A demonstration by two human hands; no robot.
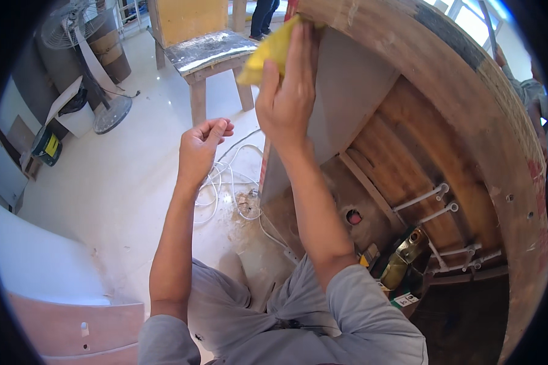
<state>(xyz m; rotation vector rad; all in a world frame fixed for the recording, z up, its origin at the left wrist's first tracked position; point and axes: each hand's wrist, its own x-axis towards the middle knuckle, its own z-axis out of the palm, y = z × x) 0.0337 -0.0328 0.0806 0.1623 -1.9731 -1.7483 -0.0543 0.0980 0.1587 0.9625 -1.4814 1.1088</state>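
Note:
My right hand point(288, 97) is raised to the left end of a curved wooden rim. Under its outstretched fingers and thumb it holds a yellow sheet of sandpaper point(268, 56), bent and pressed at the rim. The wooden rim point(432, 76) sweeps from the top centre down the right side, with a dark grey band on its outer face. My left hand point(204, 149) hovers lower, over the pale floor, its fingers curled in against the thumb. Nothing shows between them, and it touches nothing.
Below the rim opens a wooden cabinet with white pipes point(423, 201) and a toolbox-like heap point(402, 261). A white cable point(216, 182) lies coiled on the floor. A wooden stand point(210, 58), a fan point(111, 112) and a dark bucket point(47, 146) stand beyond. People appear at the far edges.

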